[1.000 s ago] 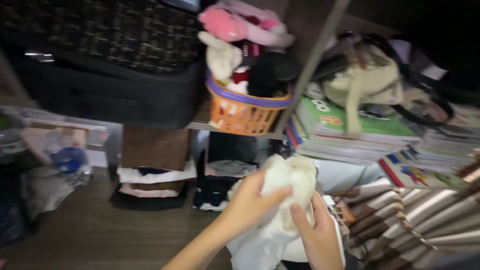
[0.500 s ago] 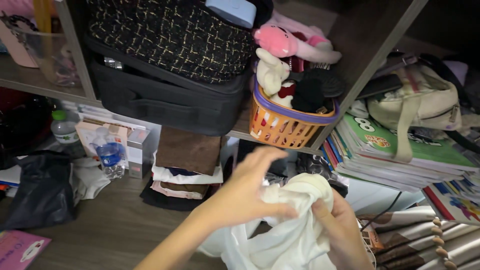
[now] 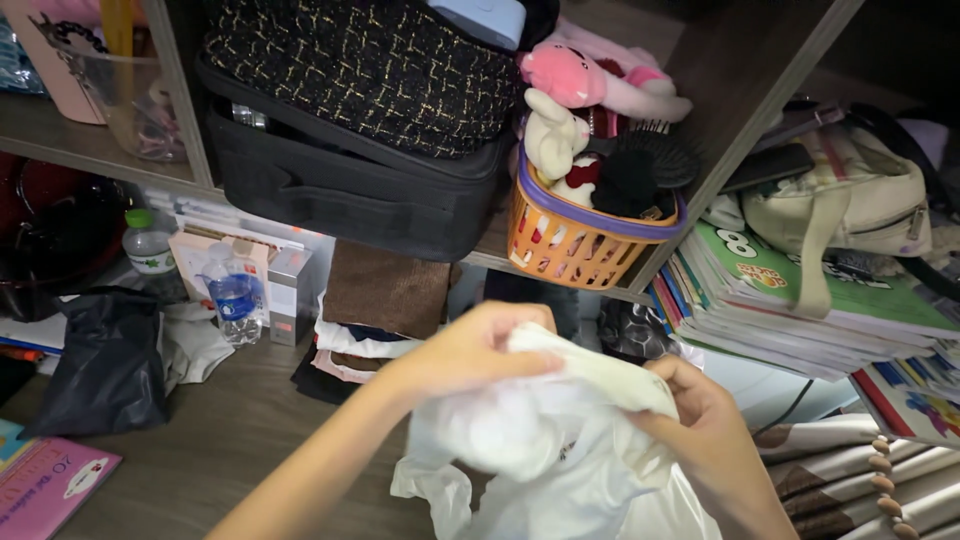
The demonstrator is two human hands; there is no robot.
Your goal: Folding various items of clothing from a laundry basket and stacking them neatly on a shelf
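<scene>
A white cloth garment (image 3: 560, 440) is bunched between both of my hands, low in the middle of the view, and hangs down out of frame. My left hand (image 3: 470, 350) pinches its upper edge from the left. My right hand (image 3: 705, 415) grips the fabric from the right side. Behind the cloth is a wooden shelf unit.
An orange basket (image 3: 565, 240) with soft toys and a black hairbrush stands on the shelf next to a black case (image 3: 340, 185) under a tweed bag. Stacked books (image 3: 800, 300) and a cream bag (image 3: 850, 200) lie at right. Folded clothes (image 3: 375, 310), water bottles (image 3: 235, 300) and a black plastic bag (image 3: 105, 365) are on the floor.
My hands have spread the white cloth wider and my left hand has closed on its top edge. The view has shifted slightly, showing more of the left shelf and floor.
</scene>
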